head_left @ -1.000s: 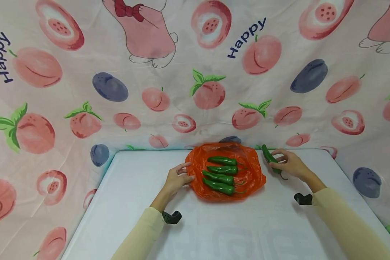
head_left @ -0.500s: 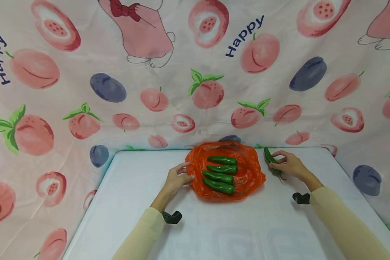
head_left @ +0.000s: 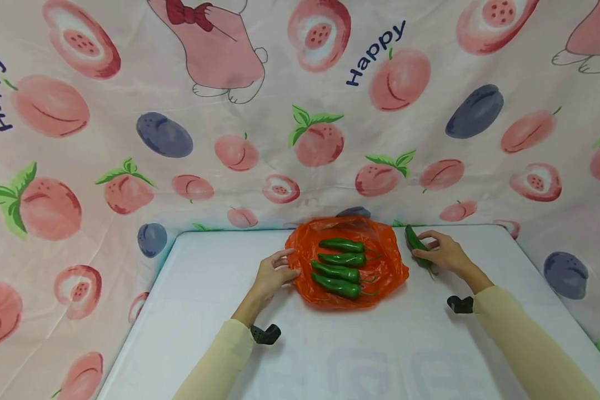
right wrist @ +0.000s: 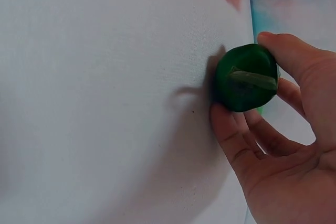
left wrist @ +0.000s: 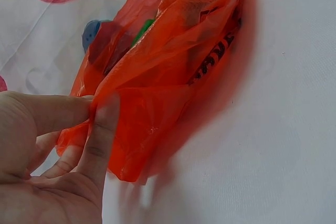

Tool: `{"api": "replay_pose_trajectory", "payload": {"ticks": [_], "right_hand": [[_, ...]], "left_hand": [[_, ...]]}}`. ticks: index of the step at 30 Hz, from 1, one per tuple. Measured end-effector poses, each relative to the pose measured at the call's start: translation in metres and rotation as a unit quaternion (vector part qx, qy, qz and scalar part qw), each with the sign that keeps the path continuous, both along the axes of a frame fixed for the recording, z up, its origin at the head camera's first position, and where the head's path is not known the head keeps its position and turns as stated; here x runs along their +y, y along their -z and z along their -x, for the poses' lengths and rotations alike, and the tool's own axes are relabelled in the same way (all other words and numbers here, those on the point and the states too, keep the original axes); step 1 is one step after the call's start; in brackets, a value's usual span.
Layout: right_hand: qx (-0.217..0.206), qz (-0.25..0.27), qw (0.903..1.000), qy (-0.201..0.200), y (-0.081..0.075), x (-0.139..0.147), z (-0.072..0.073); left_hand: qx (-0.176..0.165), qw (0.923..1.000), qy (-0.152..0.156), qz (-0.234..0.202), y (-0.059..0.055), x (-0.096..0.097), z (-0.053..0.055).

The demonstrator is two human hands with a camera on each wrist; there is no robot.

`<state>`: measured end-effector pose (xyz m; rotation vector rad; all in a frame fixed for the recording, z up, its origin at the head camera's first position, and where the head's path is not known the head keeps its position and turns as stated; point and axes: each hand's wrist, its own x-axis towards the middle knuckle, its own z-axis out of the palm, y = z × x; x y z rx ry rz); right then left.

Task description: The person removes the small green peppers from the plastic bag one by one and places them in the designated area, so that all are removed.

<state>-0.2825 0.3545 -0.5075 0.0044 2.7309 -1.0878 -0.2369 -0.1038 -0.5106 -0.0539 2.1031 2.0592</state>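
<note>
An orange-red plastic bag lies spread open at the back middle of the table, with several green peppers side by side on it. My left hand pinches the bag's left edge between thumb and fingers; the left wrist view shows the thin film folded at the fingertips. To the right of the bag, my right hand holds one more green pepper between thumb and fingers. In the right wrist view that pepper points its stem end at the camera, close over the white surface.
The white table runs back to a hanging cloth printed with peaches and plums, which stands right behind the bag. Each wrist carries a small black device.
My right hand with its pepper has shifted very slightly and lowered a little toward the table. The left hand and the bag stay put; the head view tilts slightly.
</note>
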Motion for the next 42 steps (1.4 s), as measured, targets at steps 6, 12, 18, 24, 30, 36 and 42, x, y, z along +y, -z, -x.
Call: {"api": "replay_pose_trajectory", "payload": {"ticks": [6,12,18,24,30,36,42], "right_hand": [[0.009,-0.002,1.0,-0.004,0.0,-0.001,-0.001],[0.014,-0.01,0.9998,-0.007,-0.001,-0.001,-0.001],[0.024,-0.024,0.9994,-0.008,-0.004,-0.005,-0.002],[0.025,-0.031,0.9992,-0.005,-0.005,-0.009,-0.003],[0.022,-0.031,0.9992,-0.015,-0.004,-0.007,-0.001],[0.029,-0.045,0.9982,-0.026,-0.007,-0.005,-0.002],[0.031,-0.053,0.9968,-0.052,-0.013,-0.002,-0.006]], "left_hand": [[-0.001,1.0,-0.002,-0.004,-0.001,0.0,0.0],[-0.007,1.0,-0.007,-0.002,-0.002,0.0,-0.001],[-0.006,0.9999,-0.007,-0.006,-0.003,0.001,-0.001],[-0.001,1.0,-0.004,-0.005,-0.002,0.0,-0.001],[-0.002,1.0,-0.005,-0.005,-0.002,0.001,-0.001],[0.0,1.0,-0.006,0.002,-0.001,0.001,0.0],[0.0,1.0,0.001,0.009,-0.001,0.0,-0.002]]}}
